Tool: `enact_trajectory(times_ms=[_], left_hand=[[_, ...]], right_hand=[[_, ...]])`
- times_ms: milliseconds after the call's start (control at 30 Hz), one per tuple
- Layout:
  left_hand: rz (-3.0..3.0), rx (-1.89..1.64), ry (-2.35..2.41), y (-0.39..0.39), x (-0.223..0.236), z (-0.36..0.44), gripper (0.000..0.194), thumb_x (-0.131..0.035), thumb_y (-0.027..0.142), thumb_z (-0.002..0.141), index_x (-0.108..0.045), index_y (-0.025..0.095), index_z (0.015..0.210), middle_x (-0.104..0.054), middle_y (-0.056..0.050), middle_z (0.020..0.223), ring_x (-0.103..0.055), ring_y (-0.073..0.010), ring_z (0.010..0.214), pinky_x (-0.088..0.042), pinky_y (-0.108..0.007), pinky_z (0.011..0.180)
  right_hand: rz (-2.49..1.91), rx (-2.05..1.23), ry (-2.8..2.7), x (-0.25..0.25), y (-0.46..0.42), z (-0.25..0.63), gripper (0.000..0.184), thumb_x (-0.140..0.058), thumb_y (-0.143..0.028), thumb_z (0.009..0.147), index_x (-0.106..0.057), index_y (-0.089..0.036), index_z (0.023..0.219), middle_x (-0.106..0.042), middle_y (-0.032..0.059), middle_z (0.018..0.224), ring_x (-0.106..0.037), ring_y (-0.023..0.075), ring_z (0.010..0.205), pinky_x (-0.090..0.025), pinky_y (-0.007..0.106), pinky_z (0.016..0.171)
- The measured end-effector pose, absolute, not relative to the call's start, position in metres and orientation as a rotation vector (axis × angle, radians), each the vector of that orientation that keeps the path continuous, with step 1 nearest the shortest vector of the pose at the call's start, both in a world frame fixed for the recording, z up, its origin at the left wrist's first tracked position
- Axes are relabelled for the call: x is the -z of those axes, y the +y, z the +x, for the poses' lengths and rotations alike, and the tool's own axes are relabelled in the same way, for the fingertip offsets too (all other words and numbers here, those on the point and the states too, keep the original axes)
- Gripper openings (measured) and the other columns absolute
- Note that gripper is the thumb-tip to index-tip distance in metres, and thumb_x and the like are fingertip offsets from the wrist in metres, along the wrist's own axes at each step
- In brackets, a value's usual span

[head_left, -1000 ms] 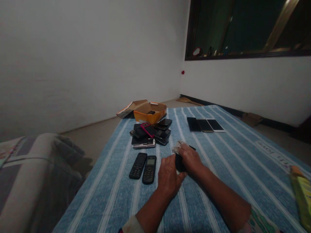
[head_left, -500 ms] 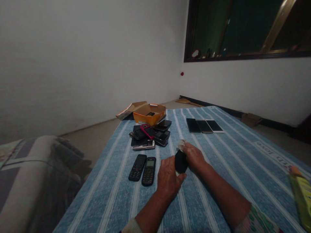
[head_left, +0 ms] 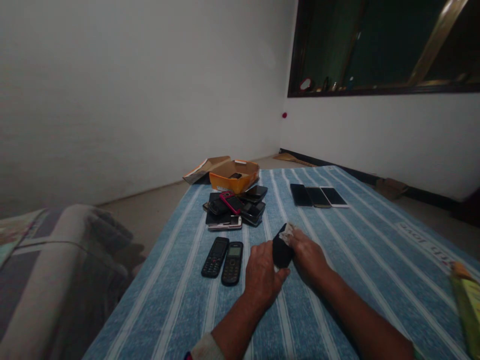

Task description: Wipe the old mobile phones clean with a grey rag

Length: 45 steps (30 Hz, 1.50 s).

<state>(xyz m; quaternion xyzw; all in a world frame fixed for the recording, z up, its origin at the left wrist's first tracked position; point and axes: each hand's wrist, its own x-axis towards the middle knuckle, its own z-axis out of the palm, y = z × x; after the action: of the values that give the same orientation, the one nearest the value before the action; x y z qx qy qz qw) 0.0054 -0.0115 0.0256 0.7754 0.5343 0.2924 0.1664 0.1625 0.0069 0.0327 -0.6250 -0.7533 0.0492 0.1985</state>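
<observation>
The left hand (head_left: 260,280) and right hand (head_left: 309,255) meet near the middle of the blue striped sheet (head_left: 348,300), toward its near edge; a pale cuff (head_left: 206,347) shows at the left wrist. Between them stands a black object (head_left: 282,247), probably a small phone, though its face is hidden; it is tilted up off the sheet. The left hand is half closed, its fingers curled against the object's lower part; the right hand is also partly closed, pressing on the object's other side, where a scrap of white tissue (head_left: 287,234) sits between the fingers and the black surface; both hands have hold of it.

Just left of the hands, two keypad phones (head_left: 215,257) (head_left: 232,263) lie side by side, face up; farther on, near the sheet's far edge, a mixed pile of phones (head_left: 228,210) remains heaped, with a pink phone (head_left: 231,203) on top and a white-edged phone (head_left: 225,223) along its near side. Right of the pile, three smartphones (head_left: 318,197) are set out in a neat row, face up, as the pile's contents are not; so some phones lie sorted out and the rest lie heaped. Behind the pile, at the far edge, an open orange cardboard box (head_left: 230,182) holds a small dark phone (head_left: 236,175); a green packet (head_left: 467,310) lies at the right edge.
</observation>
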Motion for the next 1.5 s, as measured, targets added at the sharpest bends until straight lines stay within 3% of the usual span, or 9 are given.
enact_trajectory(times_ms=[133,300,467,667,867,1100,1300,1500], left_hand=[[2.212,-0.804,1.546,-0.011,-0.027,0.006,0.044,-0.071,0.021,0.071,-0.054,0.022,0.111,-0.061,-0.005,0.108,-0.052,-0.0272,0.103,-0.045,-0.040,0.091],[2.256,-0.855,1.533,-0.010,-0.023,0.006,0.040,-0.067,0.023,0.075,-0.055,0.018,0.113,-0.063,-0.008,0.109,-0.054,-0.0276,0.103,-0.045,-0.040,0.092],[2.279,-0.879,1.520,-0.009,-0.018,0.004,0.046,-0.067,0.022,0.075,-0.053,0.017,0.119,-0.063,-0.009,0.111,-0.054,-0.0276,0.103,-0.046,-0.040,0.093],[2.243,-0.882,1.510,-0.011,-0.020,0.004,0.051,-0.072,0.020,0.071,-0.053,0.019,0.117,-0.062,-0.007,0.111,-0.052,-0.0270,0.103,-0.046,-0.040,0.090],[2.210,-0.873,1.480,-0.013,-0.024,0.002,0.053,-0.072,0.018,0.069,-0.052,0.020,0.118,-0.061,-0.006,0.110,-0.052,-0.0268,0.103,-0.046,-0.041,0.090],[2.215,-0.909,1.460,-0.011,-0.021,0.000,0.054,-0.069,0.015,0.067,-0.053,0.019,0.119,-0.063,-0.007,0.108,-0.054,-0.0275,0.100,-0.048,-0.043,0.087],[2.279,-1.011,1.486,-0.006,-0.002,-0.003,0.058,-0.067,0.023,0.073,-0.049,0.014,0.128,-0.063,-0.013,0.113,-0.058,-0.0305,0.103,-0.052,-0.046,0.086],[2.270,-1.016,1.468,-0.007,-0.002,-0.005,0.063,-0.065,0.022,0.075,-0.043,0.016,0.134,-0.064,-0.011,0.110,-0.058,-0.0285,0.100,-0.052,-0.045,0.085]], right_hand=[[-1.696,-0.120,-2.161,-0.026,-0.006,0.154,0.040,-0.041,-0.010,0.091,-0.067,-0.017,0.122,-0.060,0.0115,0.135,-0.049,0.0255,0.131,-0.040,0.036,0.108],[-1.561,-0.146,-2.205,-0.013,-0.020,0.144,0.049,-0.043,-0.007,0.087,-0.058,-0.012,0.133,-0.052,0.0137,0.143,-0.042,0.0255,0.138,-0.034,0.039,0.115],[-1.482,-0.150,-2.254,-0.011,-0.025,0.146,0.059,-0.041,-0.002,0.080,-0.057,-0.017,0.135,-0.053,0.0085,0.143,-0.041,0.0237,0.138,-0.034,0.040,0.115],[-1.536,-0.139,-2.201,-0.015,-0.006,0.163,0.052,-0.042,-0.003,0.084,-0.061,-0.013,0.131,-0.052,0.0126,0.143,-0.043,0.0259,0.137,-0.036,0.040,0.114],[-1.583,-0.086,-2.108,-0.006,0.019,0.178,0.057,-0.040,0.001,0.082,-0.060,-0.015,0.132,-0.048,0.0100,0.147,-0.041,0.0242,0.138,-0.036,0.041,0.113],[-1.441,-0.160,-2.117,-0.013,0.034,0.161,0.050,-0.042,-0.001,0.084,-0.065,-0.016,0.127,-0.054,0.0110,0.142,-0.044,0.0238,0.136,-0.036,0.038,0.113],[-1.126,-0.236,-2.286,-0.016,0.024,0.142,0.050,-0.043,-0.003,0.087,-0.058,-0.013,0.133,-0.055,0.0144,0.140,-0.042,0.0230,0.138,-0.032,0.040,0.116],[-1.087,-0.228,-2.309,-0.012,0.020,0.144,0.051,-0.043,-0.006,0.089,-0.053,-0.016,0.138,-0.052,0.0132,0.143,-0.041,0.0224,0.138,-0.034,0.042,0.115]])
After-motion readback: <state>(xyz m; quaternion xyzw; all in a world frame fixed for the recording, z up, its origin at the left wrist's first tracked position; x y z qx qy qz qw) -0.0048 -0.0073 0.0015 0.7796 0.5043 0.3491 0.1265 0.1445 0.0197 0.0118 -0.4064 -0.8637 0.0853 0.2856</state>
